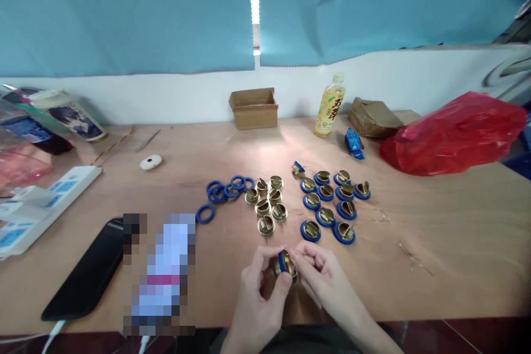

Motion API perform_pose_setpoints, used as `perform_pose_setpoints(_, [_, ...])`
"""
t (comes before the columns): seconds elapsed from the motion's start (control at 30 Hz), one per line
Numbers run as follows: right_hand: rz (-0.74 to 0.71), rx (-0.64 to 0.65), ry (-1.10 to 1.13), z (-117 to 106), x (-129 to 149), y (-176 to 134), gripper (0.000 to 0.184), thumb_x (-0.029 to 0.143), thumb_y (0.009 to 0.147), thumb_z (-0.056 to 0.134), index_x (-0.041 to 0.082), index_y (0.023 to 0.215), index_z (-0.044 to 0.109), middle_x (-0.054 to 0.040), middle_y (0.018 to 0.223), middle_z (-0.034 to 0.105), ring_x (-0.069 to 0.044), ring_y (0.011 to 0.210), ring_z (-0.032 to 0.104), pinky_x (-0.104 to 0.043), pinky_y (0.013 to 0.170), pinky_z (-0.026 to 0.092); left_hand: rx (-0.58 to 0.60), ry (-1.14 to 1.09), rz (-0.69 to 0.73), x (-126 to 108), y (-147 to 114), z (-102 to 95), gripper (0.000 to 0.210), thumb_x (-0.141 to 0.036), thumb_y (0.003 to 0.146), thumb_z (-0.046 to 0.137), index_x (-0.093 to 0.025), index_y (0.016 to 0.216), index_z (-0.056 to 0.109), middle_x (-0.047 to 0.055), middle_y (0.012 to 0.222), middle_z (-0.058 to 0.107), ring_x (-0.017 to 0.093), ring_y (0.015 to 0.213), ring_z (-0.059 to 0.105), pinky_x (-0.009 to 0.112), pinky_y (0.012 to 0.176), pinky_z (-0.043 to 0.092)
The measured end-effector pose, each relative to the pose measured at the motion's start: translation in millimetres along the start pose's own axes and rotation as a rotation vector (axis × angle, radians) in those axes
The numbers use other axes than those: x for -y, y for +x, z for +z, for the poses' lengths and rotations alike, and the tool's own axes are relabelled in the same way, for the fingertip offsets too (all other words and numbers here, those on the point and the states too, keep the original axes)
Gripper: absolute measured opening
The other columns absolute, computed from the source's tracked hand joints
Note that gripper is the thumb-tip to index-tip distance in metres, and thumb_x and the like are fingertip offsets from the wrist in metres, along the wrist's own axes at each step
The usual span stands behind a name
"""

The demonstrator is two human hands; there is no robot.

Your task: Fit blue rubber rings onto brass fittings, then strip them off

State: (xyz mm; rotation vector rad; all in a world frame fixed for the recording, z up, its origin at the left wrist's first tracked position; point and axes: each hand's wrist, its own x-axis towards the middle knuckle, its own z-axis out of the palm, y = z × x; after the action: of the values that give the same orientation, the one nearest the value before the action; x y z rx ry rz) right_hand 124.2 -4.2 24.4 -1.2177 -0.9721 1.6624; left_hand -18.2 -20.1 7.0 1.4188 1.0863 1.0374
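Close to the table's front edge, my left hand (263, 293) grips a round brass fitting (286, 266) with a blue ring around it, pinched between thumb and fingers. My right hand (326, 276) has its fingertips closed on the right side of that same fitting. Beyond my hands lie several bare brass fittings (266, 225) grouped together. Several loose blue rings (205, 213) lie to their left, some overlapping. On the right are several brass fittings with blue rings (326, 216) seated around their bases; one of these is tipped on its side.
A black phone (89, 271), a blurred-out phone-like shape (164, 271) and a white power strip (53, 204) occupy the left. At the back stand an open cardboard box (254, 110) and a drink bottle (331, 105). A red plastic bag (452, 135) lies right; thin wires (415, 259) nearby.
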Motion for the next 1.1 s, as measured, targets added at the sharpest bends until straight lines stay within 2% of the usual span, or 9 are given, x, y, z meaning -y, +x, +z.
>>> perform_pose_setpoints(0.37, [-0.108,-0.037,-0.168,-1.8,-1.2,-0.7,0.047,0.059,0.085,0.058,0.018,0.064,0.048,0.0062,0.054,0.035,-0.007,0.05,0.027,-0.023,0.045,0.019,0.009,0.073,0.025,6.5,-3.0,-0.8,0.024,-0.029,0.095,0.05,-0.023,0.118,0.053,0.006,0.099,0.068,0.017,0.086,0.066,0.026,0.078,0.051])
perform_pose_setpoints(0.5, [-0.105,-0.035,-0.202,-2.9,-0.8,-1.5,0.049,0.059,0.086,0.056,0.018,0.062,0.046,0.0069,0.052,0.032,-0.006,0.048,0.025,-0.023,0.044,0.017,0.025,0.08,0.021,5.8,-3.0,-1.3,0.025,-0.029,0.094,0.05,-0.024,0.119,0.053,0.005,0.1,0.068,0.016,0.086,0.066,0.026,0.079,0.051])
perform_pose_setpoints(0.7, [-0.086,-0.04,-0.14,0.7,-1.8,-1.5,0.047,0.06,0.086,0.057,0.018,0.066,0.048,0.007,0.053,0.035,-0.006,0.044,0.027,-0.022,0.04,0.016,-0.008,0.099,0.024,4.9,-1.8,-1.6,0.024,-0.029,0.093,0.052,-0.024,0.117,0.054,0.004,0.098,0.068,0.016,0.085,0.066,0.024,0.077,0.051])
perform_pose_setpoints(0.93, [-0.138,-0.085,0.055,5.4,-15.8,-1.4,0.032,0.052,0.091,0.055,0.022,0.085,0.049,0.0093,0.057,0.039,-0.005,0.042,0.028,-0.019,0.04,0.021,-0.06,-0.078,-0.017,0.8,1.3,0.4,0.024,-0.026,0.093,0.055,-0.026,0.117,0.051,0.005,0.111,0.066,0.016,0.103,0.065,0.025,0.091,0.05])
perform_pose_setpoints(1.0, [-0.157,-0.106,0.073,5.5,-18.3,-0.3,0.029,0.049,0.089,0.059,0.023,0.092,0.048,0.0101,0.059,0.039,-0.005,0.044,0.027,-0.018,0.042,0.023,-0.071,-0.131,-0.022,-0.3,1.7,0.3,0.024,-0.025,0.092,0.056,-0.026,0.115,0.051,0.005,0.113,0.066,0.016,0.105,0.065,0.025,0.092,0.05])
perform_pose_setpoints(1.1, [-0.156,-0.095,0.099,3.3,-16.1,1.8,0.03,0.045,0.084,0.066,0.023,0.093,0.047,0.0101,0.059,0.038,-0.006,0.051,0.032,-0.017,0.05,0.03,-0.043,-0.161,-0.013,-0.7,1.6,-0.4,0.026,-0.02,0.09,0.058,-0.026,0.115,0.052,0.005,0.116,0.066,0.017,0.11,0.063,0.025,0.096,0.049])
